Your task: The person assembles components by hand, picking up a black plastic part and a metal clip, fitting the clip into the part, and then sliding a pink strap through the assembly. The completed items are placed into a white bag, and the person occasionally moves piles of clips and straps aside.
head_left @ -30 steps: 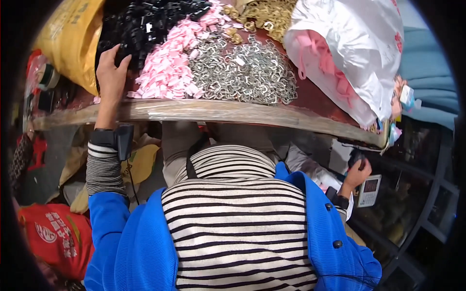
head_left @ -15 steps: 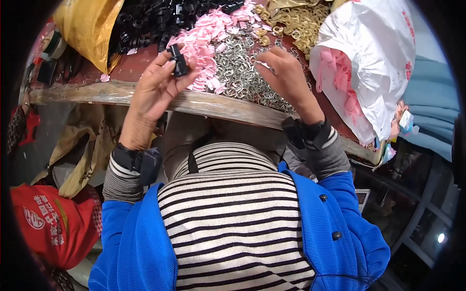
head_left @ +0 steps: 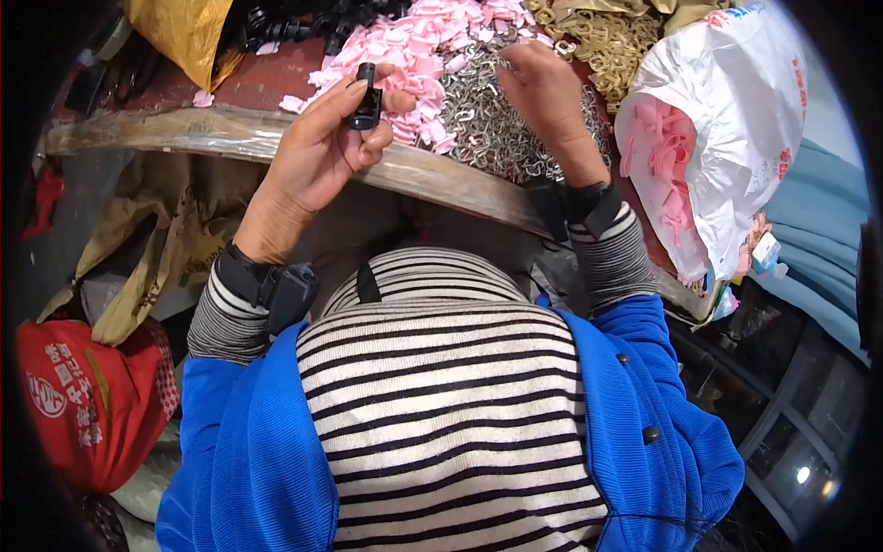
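My left hand (head_left: 322, 138) pinches a small black plastic fitting (head_left: 366, 103) between thumb and fingers, above the wooden edge of the table. The piece stands roughly upright, narrower at its top. My right hand (head_left: 549, 99) is over a heap of small silver metal links (head_left: 487, 124), its fingers bent inward and slightly blurred. Whatever lies between those fingertips, if anything, cannot be made out. Between the two hands spreads a pile of flat pink pieces (head_left: 418, 69).
More black plastic fittings (head_left: 340, 23) lie at the back, and gold-coloured links (head_left: 612, 46) at the back right. A white bag (head_left: 736, 120) of pink pieces stands right, a yellow sack (head_left: 179, 37) back left. A wooden rim (head_left: 212, 129) edges the table; a red bag (head_left: 101, 405) sits lower left.
My left hand has shifted right relative to my body and turned the black fitting more upright. My right hand has moved slightly farther over the links. The view has also shifted.
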Demonstrator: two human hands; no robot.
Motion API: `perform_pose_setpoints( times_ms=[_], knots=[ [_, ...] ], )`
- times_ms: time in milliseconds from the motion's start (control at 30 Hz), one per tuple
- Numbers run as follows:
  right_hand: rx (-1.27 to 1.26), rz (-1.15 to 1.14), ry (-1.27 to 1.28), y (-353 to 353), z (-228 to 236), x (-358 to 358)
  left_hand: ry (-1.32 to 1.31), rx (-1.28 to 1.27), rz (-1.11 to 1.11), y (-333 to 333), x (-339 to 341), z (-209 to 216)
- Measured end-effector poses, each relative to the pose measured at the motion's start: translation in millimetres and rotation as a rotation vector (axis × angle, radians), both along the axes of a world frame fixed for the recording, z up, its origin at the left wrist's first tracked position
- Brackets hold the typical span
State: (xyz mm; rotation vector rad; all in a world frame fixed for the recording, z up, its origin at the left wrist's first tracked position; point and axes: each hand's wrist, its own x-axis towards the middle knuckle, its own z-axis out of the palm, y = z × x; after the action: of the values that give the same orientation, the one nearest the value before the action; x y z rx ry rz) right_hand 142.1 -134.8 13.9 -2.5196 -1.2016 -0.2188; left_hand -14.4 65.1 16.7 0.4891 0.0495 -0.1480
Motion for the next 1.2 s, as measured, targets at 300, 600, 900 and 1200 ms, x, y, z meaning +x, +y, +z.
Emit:
perform_pose_setpoints(
  times_ms=[300,600,900,1200],
  knots=[
    [-0.117,-0.073,0.167,-23,-6,14,0.028,0.192,-0.066,-13,3,4],
    [-0.141,0.025,0.19,-28,-5,10,0.145,0.254,-0.061,-23,6,3],
    [-0.23,0.181,0.19,-27,-1,18,0.19,0.38,-0.044,-33,10,-2],
    [0.575,0.008,1.459,-13,29,-32,0.026,0.677,0.108,-54,23,-1]
  ],
)
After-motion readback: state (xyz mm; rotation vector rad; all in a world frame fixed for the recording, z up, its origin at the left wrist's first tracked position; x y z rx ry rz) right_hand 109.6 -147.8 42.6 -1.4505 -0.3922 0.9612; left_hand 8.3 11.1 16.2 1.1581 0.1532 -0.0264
